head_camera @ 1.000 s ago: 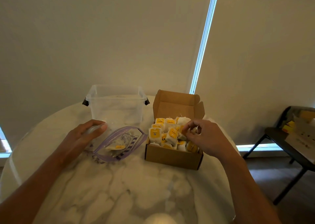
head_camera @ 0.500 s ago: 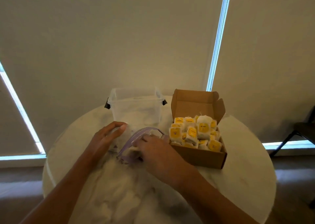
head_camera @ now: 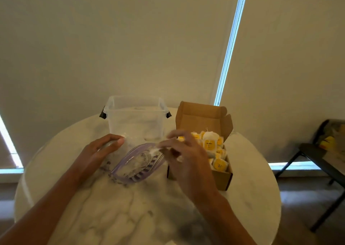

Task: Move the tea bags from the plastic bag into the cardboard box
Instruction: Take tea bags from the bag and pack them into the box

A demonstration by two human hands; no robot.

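A clear plastic bag (head_camera: 137,165) with a purple zip rim lies open on the round marble table (head_camera: 115,213). My left hand (head_camera: 100,151) rests on the bag's far left side, fingers nearly straight. My right hand (head_camera: 183,157) hovers between the bag's mouth and the cardboard box (head_camera: 222,178), blurred by motion. Its fingertips pinch a pale tea bag (head_camera: 154,151) just above the bag's rim. The brown box stands open, its lid flap up, filled with several white tea bags (head_camera: 210,144) with yellow labels.
An empty clear plastic tub (head_camera: 136,117) with black clips stands behind the bag. A dark chair (head_camera: 317,155) with yellow items on it is at the right, off the table. Blinds cover the wall behind.
My right hand went from the box to the bag's mouth and has now lifted out of it with a tea bag, moving toward the box. My left hand stayed on the bag.
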